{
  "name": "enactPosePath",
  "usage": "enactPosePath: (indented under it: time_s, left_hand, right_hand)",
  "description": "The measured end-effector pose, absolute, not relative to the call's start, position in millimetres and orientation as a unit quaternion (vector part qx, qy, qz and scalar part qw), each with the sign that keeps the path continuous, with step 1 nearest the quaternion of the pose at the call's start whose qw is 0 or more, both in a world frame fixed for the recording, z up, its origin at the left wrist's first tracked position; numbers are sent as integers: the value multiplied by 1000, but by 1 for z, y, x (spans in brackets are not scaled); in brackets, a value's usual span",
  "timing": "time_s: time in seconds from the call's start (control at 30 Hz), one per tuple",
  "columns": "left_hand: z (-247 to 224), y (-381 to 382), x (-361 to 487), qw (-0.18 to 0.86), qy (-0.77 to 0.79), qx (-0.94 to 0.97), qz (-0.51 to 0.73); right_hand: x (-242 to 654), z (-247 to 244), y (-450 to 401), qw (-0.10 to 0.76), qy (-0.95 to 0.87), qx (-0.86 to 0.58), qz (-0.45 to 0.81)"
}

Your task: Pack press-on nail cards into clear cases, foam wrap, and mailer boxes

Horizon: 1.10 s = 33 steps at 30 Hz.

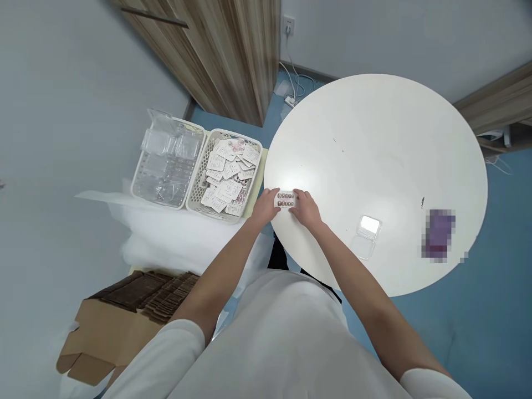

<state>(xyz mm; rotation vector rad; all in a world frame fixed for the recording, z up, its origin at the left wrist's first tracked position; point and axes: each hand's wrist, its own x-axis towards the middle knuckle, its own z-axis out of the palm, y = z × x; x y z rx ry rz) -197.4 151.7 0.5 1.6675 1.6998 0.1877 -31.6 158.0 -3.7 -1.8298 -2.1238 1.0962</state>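
Between my two hands is a small white card [285,199] with two rows of shiny reddish-brown ovals, resembling a set of press-on nails. My left hand [266,206] is closed on its left edge, thumb and fingers pinching it. The right edge is pinched by my right hand [306,208]. The card is over the near left edge of the round white table [374,144], ovals facing up; whether it touches the tabletop I cannot tell. To the right of my right forearm, a clear plastic case [367,237] lies with its lid unfolded on the table.
Left of the table, one white basket [195,191] holds many similar cards, and another basket [137,180] holds clear plastic cases. A cardboard box [112,332] with brown packed pieces stands at lower left, near white wrapping [166,230]. A blurred purple object [439,233] lies at the table's right.
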Motion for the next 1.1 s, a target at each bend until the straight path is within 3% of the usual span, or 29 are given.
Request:
enactPosePath:
  time_s: [0.2, 0.57, 1.1]
  left_hand:
    - [-3, 151, -197, 387, 657, 640, 96]
    - [-1, 124, -189, 372, 621, 672, 157]
    - [20, 57, -29, 405, 477, 775, 85]
  right_hand:
    - [-41, -3, 161, 25, -695, -637, 332]
    - [-24, -3, 137, 140, -688, -606, 374]
    - [153, 16, 9, 146, -690, -636, 313]
